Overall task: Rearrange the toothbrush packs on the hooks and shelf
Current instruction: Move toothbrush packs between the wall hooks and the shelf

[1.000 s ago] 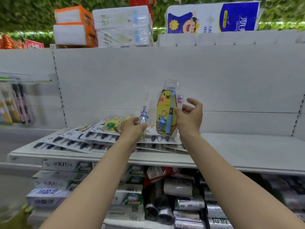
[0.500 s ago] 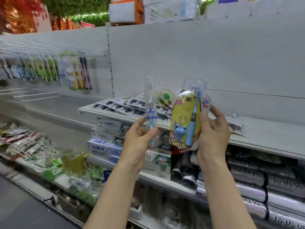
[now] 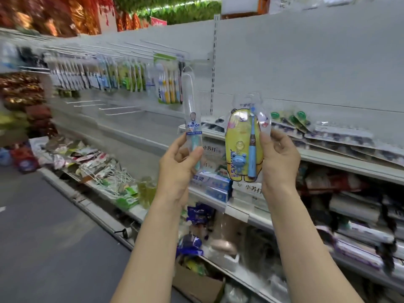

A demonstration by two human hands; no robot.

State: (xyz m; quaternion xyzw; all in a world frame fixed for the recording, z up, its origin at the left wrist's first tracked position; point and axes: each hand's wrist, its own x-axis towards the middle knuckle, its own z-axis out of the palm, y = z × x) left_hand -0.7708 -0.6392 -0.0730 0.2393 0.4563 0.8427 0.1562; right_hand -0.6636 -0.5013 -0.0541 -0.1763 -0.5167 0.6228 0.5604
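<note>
I hold two toothbrush packs up in front of the shelving, one in each hand. My left hand [image 3: 178, 165] pinches the lower end of a slim clear pack [image 3: 192, 119], upright, with a blue-and-white label and a pale teal handle inside. My right hand [image 3: 278, 158] grips the right edge of a yellow pack [image 3: 241, 145], a rounded blister card carrying one blue child's toothbrush and one blue frog figure. Further left, many packs hang on the hooks [image 3: 122, 78], too blurred to count.
</note>
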